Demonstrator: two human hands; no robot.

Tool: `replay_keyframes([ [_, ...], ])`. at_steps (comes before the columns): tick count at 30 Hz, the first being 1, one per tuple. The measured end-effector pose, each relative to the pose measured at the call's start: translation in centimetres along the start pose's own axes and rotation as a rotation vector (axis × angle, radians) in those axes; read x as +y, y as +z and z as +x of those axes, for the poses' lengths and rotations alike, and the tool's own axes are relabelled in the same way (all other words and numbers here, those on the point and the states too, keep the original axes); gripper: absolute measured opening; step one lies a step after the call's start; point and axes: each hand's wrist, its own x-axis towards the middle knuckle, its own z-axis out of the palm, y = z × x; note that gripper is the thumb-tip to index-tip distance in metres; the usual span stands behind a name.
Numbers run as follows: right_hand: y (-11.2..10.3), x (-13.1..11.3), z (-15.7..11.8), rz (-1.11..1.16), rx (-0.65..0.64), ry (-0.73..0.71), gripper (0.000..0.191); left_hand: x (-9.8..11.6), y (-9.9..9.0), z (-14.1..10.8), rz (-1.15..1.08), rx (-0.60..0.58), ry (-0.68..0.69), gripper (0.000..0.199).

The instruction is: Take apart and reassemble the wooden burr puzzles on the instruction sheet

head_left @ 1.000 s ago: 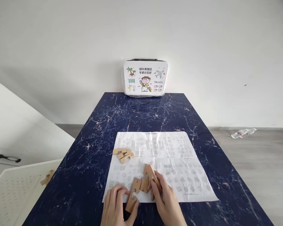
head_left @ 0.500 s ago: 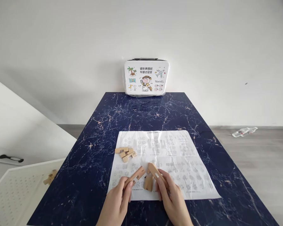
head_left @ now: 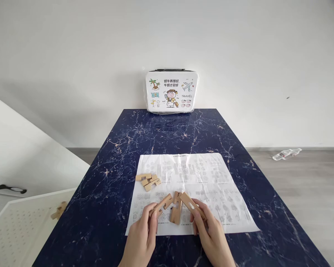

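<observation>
My left hand (head_left: 145,226) pinches a notched wooden puzzle piece (head_left: 165,202), its far end tilted up to the right. In my right hand (head_left: 207,226) is a second wooden puzzle piece (head_left: 189,202) with a slot through it, slanting up to the left. Between them, a third notched wooden piece (head_left: 176,215) lies on the printed sheet (head_left: 228,207), with a dark mark at its top. Farther left on the sheet sits a small cluster of notched wooden pieces (head_left: 148,181).
A white case with cartoon prints (head_left: 172,92) stands against the wall at the back of the dark blue marbled table (head_left: 167,137). At lower left, a white perforated bin (head_left: 16,226) holds wooden pieces (head_left: 59,210). Clear plastic (head_left: 286,154) lies on the floor at right.
My right hand has shifted right with its piece, uncovering more of the piece lying in the middle. My left hand's piece has turned slightly, showing its notched face.
</observation>
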Motion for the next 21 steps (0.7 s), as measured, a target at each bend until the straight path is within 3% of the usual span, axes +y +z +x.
replay_keyframes([
  [5, 0.1, 1.2, -0.5, -0.064, 0.015, -0.029, 0.044, -1.2, -1.1, 0.2, 0.181, 0.024, 0.030, 0.045],
  [10, 0.4, 1.4, -0.8, -0.040, 0.037, -0.030, 0.044, 0.2, -2.0, -0.5, 0.268, 0.083, 0.073, 0.044],
  [14, 0.8, 1.1, -0.9, 0.008, 0.095, -0.007, 0.043, 2.0, -0.3, 0.0, 0.308, -0.051, 0.155, 0.028],
  [21, 0.7, 1.0, -0.8, 0.025, 0.071, -0.030, 0.046, 2.3, 3.4, 2.4, 0.473, -0.004, 0.258, 0.035],
])
